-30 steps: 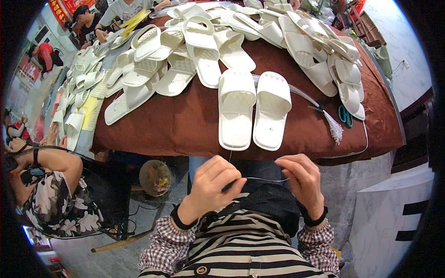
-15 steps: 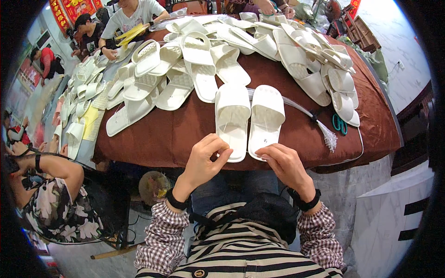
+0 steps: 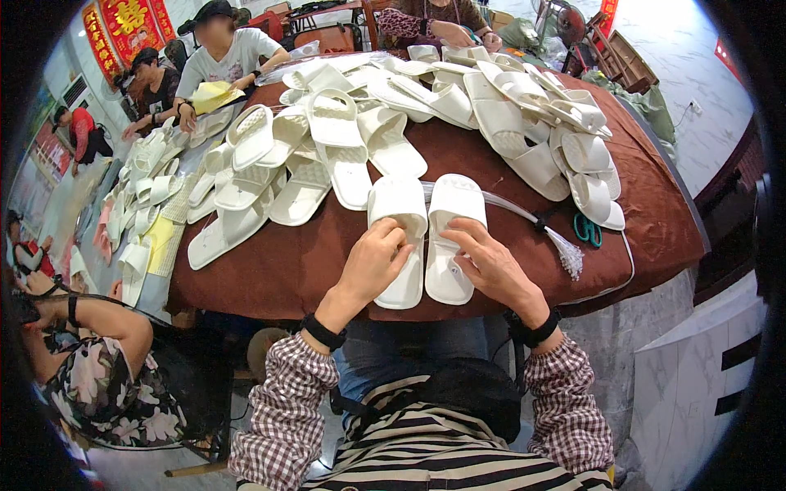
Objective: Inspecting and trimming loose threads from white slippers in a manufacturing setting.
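Observation:
Two white slippers lie side by side before me, toes away and heels at the table's near edge. My left hand point(image 3: 374, 261) has its bent fingers at the strap opening of the left slipper point(image 3: 401, 288), gripping there with the fingertips partly hidden. My right hand point(image 3: 494, 263) is at the strap opening of the right slipper point(image 3: 448, 282), its fingers curled over the inner strap edge and its thumb above the footbed. Behind the right slipper lies a bundle of thin white strands point(image 3: 565, 254) bound with a black band. Teal-handled scissors point(image 3: 587, 231) rest beside it.
A large heap of white slippers point(image 3: 344, 135) arcs across the brown cloth-covered table point(image 3: 524, 290). On a side table at the left are more slippers point(image 3: 133, 263) and yellow sheets point(image 3: 166, 233). Several other people work around, one seated close at my left point(image 3: 115, 327).
Both my hands have moved away from me, from the slippers' heel ends up to the strap openings. The pair still lies side by side. The whole view has shifted slightly.

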The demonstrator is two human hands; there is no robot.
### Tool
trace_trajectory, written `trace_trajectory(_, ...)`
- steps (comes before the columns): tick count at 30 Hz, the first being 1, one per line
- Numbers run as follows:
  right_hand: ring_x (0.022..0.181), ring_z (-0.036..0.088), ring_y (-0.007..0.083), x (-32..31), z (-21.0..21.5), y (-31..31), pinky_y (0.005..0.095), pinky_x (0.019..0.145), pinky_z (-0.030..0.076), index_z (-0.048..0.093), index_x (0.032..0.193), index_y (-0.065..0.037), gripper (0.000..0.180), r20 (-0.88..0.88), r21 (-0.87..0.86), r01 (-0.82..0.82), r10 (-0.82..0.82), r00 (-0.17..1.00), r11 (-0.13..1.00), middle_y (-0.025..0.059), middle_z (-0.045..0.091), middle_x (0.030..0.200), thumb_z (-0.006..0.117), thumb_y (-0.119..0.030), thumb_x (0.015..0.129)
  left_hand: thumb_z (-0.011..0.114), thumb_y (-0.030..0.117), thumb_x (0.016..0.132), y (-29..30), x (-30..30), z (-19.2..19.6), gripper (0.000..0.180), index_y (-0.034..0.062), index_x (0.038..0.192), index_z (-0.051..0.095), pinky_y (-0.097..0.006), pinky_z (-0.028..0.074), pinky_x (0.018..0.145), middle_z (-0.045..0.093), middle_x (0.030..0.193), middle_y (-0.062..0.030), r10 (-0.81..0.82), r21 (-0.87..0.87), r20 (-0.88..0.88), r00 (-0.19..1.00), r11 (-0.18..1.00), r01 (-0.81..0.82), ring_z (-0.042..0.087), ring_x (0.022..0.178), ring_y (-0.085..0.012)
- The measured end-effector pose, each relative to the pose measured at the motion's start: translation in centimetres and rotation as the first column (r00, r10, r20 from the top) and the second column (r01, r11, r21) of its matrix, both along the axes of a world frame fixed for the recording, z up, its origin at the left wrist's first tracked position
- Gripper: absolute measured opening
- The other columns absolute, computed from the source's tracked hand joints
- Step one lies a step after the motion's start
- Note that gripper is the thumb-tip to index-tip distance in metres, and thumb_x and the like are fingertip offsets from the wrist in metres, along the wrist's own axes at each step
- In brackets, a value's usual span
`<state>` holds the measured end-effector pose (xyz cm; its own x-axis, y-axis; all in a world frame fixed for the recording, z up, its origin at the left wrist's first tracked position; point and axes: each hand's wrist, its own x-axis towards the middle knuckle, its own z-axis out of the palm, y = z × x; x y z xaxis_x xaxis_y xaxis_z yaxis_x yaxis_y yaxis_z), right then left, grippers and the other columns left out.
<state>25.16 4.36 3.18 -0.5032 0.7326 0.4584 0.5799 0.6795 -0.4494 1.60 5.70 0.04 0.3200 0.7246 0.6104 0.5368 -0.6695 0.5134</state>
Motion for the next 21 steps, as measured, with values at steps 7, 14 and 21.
trace_trajectory(7,0.094,0.067,0.0308,3.4,1.2,2.7,0.0364,0.080,0.053,0.064,0.113,0.000,0.025,-0.211,-0.142,0.218,-0.245,0.946,0.966,0.0170,0.066,0.104,0.059,-0.002,0.088,0.062,0.011,0.091,0.8,0.7,-0.3,0.017,-0.0036,0.086,0.056,-0.045,0.048,0.071,0.056,0.087,-0.0196,0.055,-0.194,-0.059,0.997,0.979,-0.066,0.059,0.081,-0.0385)
trace_trajectory(14,0.101,0.067,0.0317,5.7,-0.6,11.5,0.0368,0.090,0.049,0.065,0.114,0.000,0.028,-0.044,-0.197,0.426,-0.442,0.896,0.883,0.0205,0.069,0.107,0.054,-0.016,0.093,0.061,0.014,0.092,1.4,1.3,-0.9,0.020,-0.0053,0.088,0.057,-0.047,0.048,0.073,0.059,0.085,-0.0234,0.088,-0.256,-0.021,0.996,0.963,-0.090,0.059,0.080,-0.0411)
trace_trajectory(21,0.097,0.068,0.0214,5.6,-4.2,17.3,0.0328,0.088,0.051,0.071,0.112,-0.002,0.031,-0.089,-0.477,0.307,-0.392,0.915,0.824,0.0136,0.073,0.106,0.060,-0.021,0.090,0.060,0.017,0.092,1.7,2.0,-1.2,0.024,-0.0063,0.087,0.058,-0.050,0.048,0.071,0.061,0.085,-0.0292,0.091,-0.303,0.004,0.996,0.949,-0.086,0.061,0.081,-0.0443)
